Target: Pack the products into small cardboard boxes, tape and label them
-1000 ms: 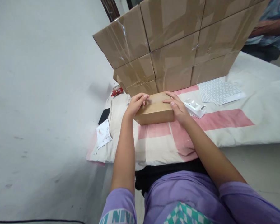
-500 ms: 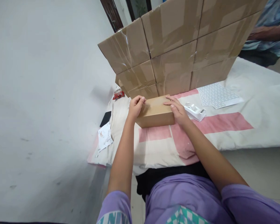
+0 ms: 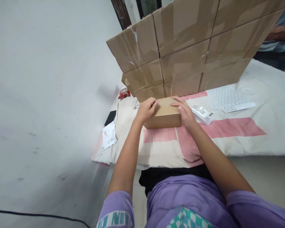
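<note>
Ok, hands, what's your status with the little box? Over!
Left hand curled on little box, left end. Right hand spread on right end. Little box flat on cloth. White tape dispenser close beside right hand.

left fingers [image 3: 154, 101]: curled at small carton [image 3: 165, 114] | right fingers [image 3: 178, 104]: spread atop it | tape dispenser [image 3: 203, 115]: nearby

Small box [image 3: 165, 112] is brown cardboard, smooth, mostly matt. Big cartons [image 3: 184, 52] behind: matt cardboard crossed by glossy tape [image 3: 135, 35] that throws bright glints. Tape dispenser [image 3: 205, 116] looks plastic, white, smooth, slightly shiny. Printed sheets [image 3: 228, 98] look like paper, flat. Cover [image 3: 161, 153] underneath is cloth, matt, lightly creased. Red packet [image 3: 124, 94] looks like crinkled plastic film. Loose sheet [image 3: 109, 136]: paper, matt. Black flat item [image 3: 110, 118]: material unclear. Wall [image 3: 49, 79] is matt, scuffed. Shirt [image 3: 187, 193]: soft matt cloth, wrinkled.
</note>
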Demonstrator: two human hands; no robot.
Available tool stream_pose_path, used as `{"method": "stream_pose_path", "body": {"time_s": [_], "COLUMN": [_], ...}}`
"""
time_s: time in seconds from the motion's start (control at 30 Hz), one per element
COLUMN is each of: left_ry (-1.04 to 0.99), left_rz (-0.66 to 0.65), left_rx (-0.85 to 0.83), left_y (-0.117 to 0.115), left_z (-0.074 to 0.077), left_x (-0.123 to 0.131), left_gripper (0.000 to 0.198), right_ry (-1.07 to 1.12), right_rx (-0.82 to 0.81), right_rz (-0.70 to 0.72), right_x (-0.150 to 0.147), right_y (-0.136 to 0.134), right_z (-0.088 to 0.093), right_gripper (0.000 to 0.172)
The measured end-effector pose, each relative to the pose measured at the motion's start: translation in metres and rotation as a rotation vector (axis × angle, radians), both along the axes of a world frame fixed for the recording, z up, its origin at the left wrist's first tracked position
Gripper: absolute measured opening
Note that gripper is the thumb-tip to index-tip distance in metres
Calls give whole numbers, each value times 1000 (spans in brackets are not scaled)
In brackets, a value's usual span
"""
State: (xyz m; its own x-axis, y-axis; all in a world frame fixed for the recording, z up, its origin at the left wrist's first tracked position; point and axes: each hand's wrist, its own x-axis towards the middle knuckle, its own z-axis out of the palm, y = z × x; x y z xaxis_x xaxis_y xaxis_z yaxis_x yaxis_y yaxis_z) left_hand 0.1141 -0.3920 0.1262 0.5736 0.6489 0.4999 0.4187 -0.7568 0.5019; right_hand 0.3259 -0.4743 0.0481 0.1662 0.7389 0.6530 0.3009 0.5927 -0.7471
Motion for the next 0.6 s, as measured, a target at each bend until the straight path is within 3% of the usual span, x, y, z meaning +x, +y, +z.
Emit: {"method": "stream_pose_path", "body": {"time_s": [0.13, 0.23, 0.6], "left_ry": [-166, -318, -307], "left_rz": [101, 166, 78], "left_rx": [30, -45, -182], "left_y": [0, 3, 15], "left_z": [-1, -2, -2], "left_x": [-2, -5, -2], "left_gripper": [27, 36, 74], "right_ry": [-1, -11, -23], "right_rx": [-12, -23, -12], "right_rz": [-18, -25, -8], "right_x": [0, 0, 2], "right_y": [-1, -3, -3], "right_z": [-1, -1, -3], "right_gripper": [44, 44, 42]}}
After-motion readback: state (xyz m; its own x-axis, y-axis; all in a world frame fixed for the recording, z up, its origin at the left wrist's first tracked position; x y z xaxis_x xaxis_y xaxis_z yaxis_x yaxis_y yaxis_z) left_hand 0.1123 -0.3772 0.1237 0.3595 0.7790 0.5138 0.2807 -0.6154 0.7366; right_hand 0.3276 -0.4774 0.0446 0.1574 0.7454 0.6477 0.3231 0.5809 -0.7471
